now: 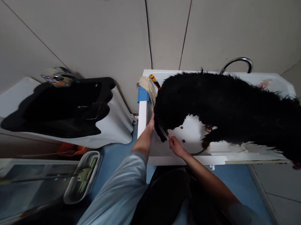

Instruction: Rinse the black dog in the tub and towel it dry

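A large black dog point(224, 107) with shaggy fur stands in a white tub point(190, 128), its hind end toward the left and its head running off the right edge. My left hand point(152, 121) lies against the fur at the dog's rear; most of its fingers are hidden. Closed fingers of my right hand point(174, 144) grip a thin pale tool point(164, 133) whose exact kind I cannot make out. The tool touches the hanging black fur, close to my left hand.
A beige cloth point(147, 85), a blue cloth point(143, 95) and a yellow-and-black handled object point(154, 80) lie at the tub's left end. A chrome faucet point(239, 60) rises behind. Leftward are a black basin point(64, 107) and a mop bucket point(82, 178).
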The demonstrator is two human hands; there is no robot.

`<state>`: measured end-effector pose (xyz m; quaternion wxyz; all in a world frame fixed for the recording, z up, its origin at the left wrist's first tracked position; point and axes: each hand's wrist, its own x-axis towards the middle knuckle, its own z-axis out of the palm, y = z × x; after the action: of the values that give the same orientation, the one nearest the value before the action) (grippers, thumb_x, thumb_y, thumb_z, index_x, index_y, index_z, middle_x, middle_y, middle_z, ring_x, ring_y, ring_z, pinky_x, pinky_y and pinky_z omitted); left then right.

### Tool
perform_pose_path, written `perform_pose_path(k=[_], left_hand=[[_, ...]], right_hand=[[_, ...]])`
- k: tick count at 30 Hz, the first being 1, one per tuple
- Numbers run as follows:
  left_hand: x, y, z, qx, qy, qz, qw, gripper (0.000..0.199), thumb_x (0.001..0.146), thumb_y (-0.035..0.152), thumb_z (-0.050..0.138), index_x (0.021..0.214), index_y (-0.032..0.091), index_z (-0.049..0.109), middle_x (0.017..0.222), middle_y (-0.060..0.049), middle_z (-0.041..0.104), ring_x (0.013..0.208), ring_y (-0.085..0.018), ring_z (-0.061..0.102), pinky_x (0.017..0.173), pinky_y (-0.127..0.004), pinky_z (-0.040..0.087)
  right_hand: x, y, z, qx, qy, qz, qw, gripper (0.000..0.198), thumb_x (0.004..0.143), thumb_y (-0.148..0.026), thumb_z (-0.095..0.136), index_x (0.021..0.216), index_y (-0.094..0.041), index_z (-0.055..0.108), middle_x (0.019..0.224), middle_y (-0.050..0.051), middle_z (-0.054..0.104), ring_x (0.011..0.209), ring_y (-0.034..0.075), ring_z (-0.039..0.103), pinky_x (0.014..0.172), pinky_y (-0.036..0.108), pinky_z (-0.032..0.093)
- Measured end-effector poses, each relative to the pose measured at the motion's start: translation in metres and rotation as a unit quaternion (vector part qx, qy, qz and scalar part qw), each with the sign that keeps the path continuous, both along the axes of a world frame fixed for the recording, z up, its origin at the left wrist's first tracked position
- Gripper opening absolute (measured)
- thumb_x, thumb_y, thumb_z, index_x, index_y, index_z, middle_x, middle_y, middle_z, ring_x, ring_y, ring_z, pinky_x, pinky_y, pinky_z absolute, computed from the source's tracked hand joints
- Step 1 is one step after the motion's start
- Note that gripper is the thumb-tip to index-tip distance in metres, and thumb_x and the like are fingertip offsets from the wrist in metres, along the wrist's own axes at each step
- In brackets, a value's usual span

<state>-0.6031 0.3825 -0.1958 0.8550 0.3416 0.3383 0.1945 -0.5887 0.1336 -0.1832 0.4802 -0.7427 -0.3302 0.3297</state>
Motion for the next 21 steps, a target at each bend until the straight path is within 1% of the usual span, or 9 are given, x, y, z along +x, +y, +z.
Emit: perform_pose_path(k=[4, 8, 10, 13, 16, 19, 21], left_hand=[[-0.009, -0.019, -0.015, -0.014, 0.009, 0.019, 1.0, 0.08, 0.106, 0.068, 0.022, 0.124, 0.009, 0.073, 0.106, -0.02, 0.078, 0.119, -0.033, 0.069, 0.105, -0.045, 0.055], [-0.016, -0.037, -0.031, -0.043, 0.022, 0.002, 0.999, 0.086, 0.104, 0.072, 0.02, 0.116, 0.007, 0.074, 0.1, -0.023, 0.077, 0.111, -0.035, 0.072, 0.1, -0.048, 0.057], [-0.016, -0.044, -0.039, -0.048, 0.02, 0.003, 0.999, 0.083, 0.105, 0.07, 0.022, 0.114, 0.007, 0.074, 0.099, -0.022, 0.077, 0.107, -0.034, 0.073, 0.099, -0.047, 0.057], [-0.013, -0.051, -0.054, -0.035, 0.038, 0.036, 0.998, 0.068, 0.107, 0.063, 0.033, 0.112, 0.008, 0.074, 0.096, -0.018, 0.078, 0.1, -0.029, 0.074, 0.099, -0.042, 0.058], [-0.009, -0.056, -0.07, -0.033, 0.059, 0.063, 0.996, 0.058, 0.105, 0.059, 0.047, 0.11, 0.008, 0.074, 0.092, -0.016, 0.077, 0.094, -0.025, 0.075, 0.099, -0.037, 0.058], [-0.007, -0.061, -0.081, -0.049, 0.05, 0.071, 0.995, 0.056, 0.099, 0.06, 0.059, 0.114, 0.008, 0.074, 0.09, -0.015, 0.078, 0.09, -0.025, 0.076, 0.095, -0.037, 0.06], [-0.005, -0.065, -0.086, -0.055, 0.051, 0.078, 0.994, 0.052, 0.097, 0.057, 0.062, 0.113, 0.009, 0.075, 0.089, -0.015, 0.078, 0.088, -0.026, 0.076, 0.092, -0.037, 0.06]], right_hand=[[0.006, -0.006, -0.006, -0.011, -0.01, 0.011, 1.0, 0.006, 0.085, -0.022, 0.048, 0.087, -0.023, 0.053, 0.058, -0.006, 0.052, 0.055, 0.015, 0.05, 0.058, 0.025, 0.038], [0.01, -0.013, -0.01, -0.031, 0.002, 0.033, 0.999, 0.007, 0.085, -0.019, 0.047, 0.087, -0.023, 0.053, 0.057, -0.007, 0.052, 0.056, 0.015, 0.051, 0.058, 0.025, 0.038], [0.012, -0.015, -0.011, -0.038, -0.001, 0.045, 0.998, 0.007, 0.085, -0.019, 0.047, 0.086, -0.023, 0.053, 0.057, -0.007, 0.052, 0.057, 0.015, 0.051, 0.058, 0.025, 0.038], [0.016, -0.021, -0.011, -0.044, -0.006, 0.059, 0.997, 0.007, 0.085, -0.019, 0.047, 0.085, -0.023, 0.053, 0.057, -0.007, 0.051, 0.057, 0.015, 0.05, 0.059, 0.025, 0.038], [0.023, -0.028, -0.011, -0.046, -0.024, 0.083, 0.995, 0.008, 0.085, -0.019, 0.046, 0.084, -0.023, 0.052, 0.059, -0.006, 0.052, 0.061, 0.016, 0.052, 0.062, 0.026, 0.039], [0.032, -0.037, -0.012, -0.05, -0.036, 0.104, 0.993, 0.008, 0.085, -0.018, 0.046, 0.083, -0.023, 0.052, 0.06, -0.006, 0.053, 0.062, 0.016, 0.052, 0.064, 0.026, 0.04], [0.038, -0.042, -0.014, -0.046, -0.038, 0.109, 0.992, 0.008, 0.084, -0.018, 0.047, 0.084, -0.023, 0.053, 0.06, -0.006, 0.053, 0.062, 0.016, 0.053, 0.064, 0.026, 0.04]])
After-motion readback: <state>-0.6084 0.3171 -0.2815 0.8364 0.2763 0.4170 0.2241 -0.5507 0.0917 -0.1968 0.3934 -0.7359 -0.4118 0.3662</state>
